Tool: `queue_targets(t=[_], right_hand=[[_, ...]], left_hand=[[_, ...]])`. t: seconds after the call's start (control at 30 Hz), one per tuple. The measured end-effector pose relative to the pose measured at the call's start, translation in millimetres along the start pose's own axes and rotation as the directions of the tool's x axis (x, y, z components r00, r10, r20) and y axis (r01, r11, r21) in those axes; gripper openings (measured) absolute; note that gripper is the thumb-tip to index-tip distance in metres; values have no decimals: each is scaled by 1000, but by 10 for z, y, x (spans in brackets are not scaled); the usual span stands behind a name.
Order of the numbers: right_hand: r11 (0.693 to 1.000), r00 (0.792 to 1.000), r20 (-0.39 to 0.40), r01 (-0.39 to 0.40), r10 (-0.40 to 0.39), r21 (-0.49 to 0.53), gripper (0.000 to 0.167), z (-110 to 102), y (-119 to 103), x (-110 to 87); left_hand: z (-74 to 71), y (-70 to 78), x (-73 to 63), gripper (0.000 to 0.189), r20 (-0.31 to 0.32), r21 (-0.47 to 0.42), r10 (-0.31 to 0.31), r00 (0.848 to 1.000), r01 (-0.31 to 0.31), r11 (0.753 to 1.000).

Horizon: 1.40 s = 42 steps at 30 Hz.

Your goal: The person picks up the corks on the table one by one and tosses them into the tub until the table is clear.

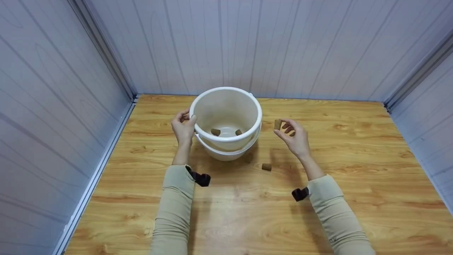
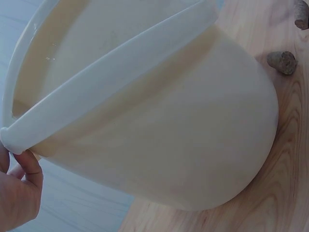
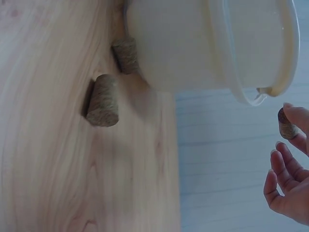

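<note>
A white bucket (image 1: pixel 226 147) stands on the wooden surface, its handle hanging down across the front. My left hand (image 1: pixel 183 131) grips the bucket's rim on the left side, thumb over the edge and fingers outside. To the right of the bucket, my right hand (image 1: pixel 296 138) pinches a brown cork (image 1: pixel 278 124) between thumb and index finger, its other fingers loosely bent. Inside the bucket, one cork (image 1: pixel 215 132) lies at the left and another cork (image 1: pixel 238 132) at the right, partly hidden by the front rim.
On the wooden surface (image 1: pixel 354 159) in front of the bucket lies a loose cork (image 1: pixel 266 166). The right wrist view shows a second cork (image 3: pixel 125 55) close to the bucket's base. Pale panel walls (image 1: pixel 283 46) stand at the back and both sides.
</note>
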State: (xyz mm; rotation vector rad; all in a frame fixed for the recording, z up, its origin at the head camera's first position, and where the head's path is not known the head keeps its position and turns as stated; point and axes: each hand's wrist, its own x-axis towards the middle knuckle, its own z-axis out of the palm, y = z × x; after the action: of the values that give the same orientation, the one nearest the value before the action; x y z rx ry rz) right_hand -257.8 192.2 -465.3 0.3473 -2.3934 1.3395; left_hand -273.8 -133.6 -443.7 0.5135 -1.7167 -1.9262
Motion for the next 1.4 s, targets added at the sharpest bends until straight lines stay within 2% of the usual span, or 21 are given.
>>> queue_targets(t=[0.33,0.5,0.77,1.07,1.4], right_hand=[[995,995,16,98,-98,30,35,54,-237,74],[992,992,30,119,-121,48,36,87,-348,100],[977,978,54,194,-200,87,37,185,-515,151],[971,972,81,208,-218,122,36,309,-660,205],[970,970,100,209,-222,126,35,414,-738,294]], left_hand=[[-13,18,-15,27,1,18,28,1000,-28,999],[-9,9,-14,27,5,7,16,1000,-16,1000],[-9,12,-11,28,6,12,12,1000,-12,1000],[-14,6,-4,26,7,6,-1,1000,1,1000],[-15,-2,1,25,2,10,22,1000,-22,1000]])
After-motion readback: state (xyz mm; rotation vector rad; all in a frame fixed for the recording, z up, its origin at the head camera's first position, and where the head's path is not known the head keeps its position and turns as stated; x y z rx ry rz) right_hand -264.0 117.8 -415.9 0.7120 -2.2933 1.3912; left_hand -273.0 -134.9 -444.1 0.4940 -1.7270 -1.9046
